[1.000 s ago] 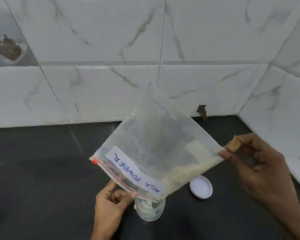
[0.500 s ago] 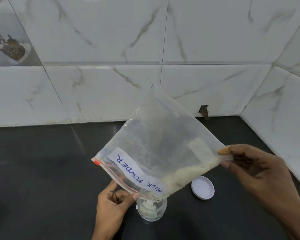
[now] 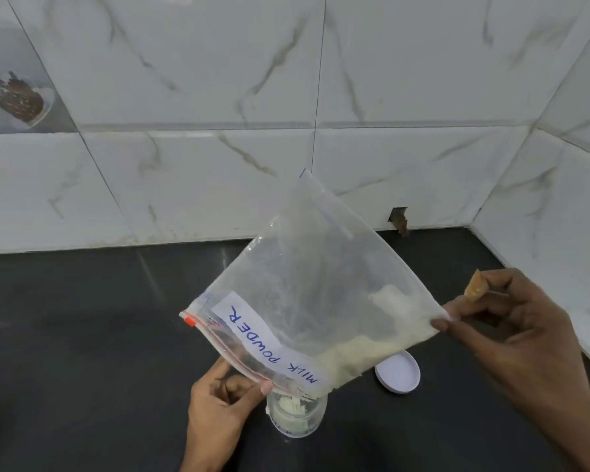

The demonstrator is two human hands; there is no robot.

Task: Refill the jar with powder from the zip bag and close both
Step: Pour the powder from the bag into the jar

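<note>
Pouring: zip bag tilted mouth-down over the jar.
Our left hand pinches the zip edge just above the jar; our right hand pinches the raised corner, right of the jar. We centre the opening on the jar and lift gradually. The label reads "MILK POWDER".

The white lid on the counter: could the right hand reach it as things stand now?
Probably not yet. The lid lies close by with nothing on it, but the right hand pinches a corner of the bag and would have to let go first.
</note>
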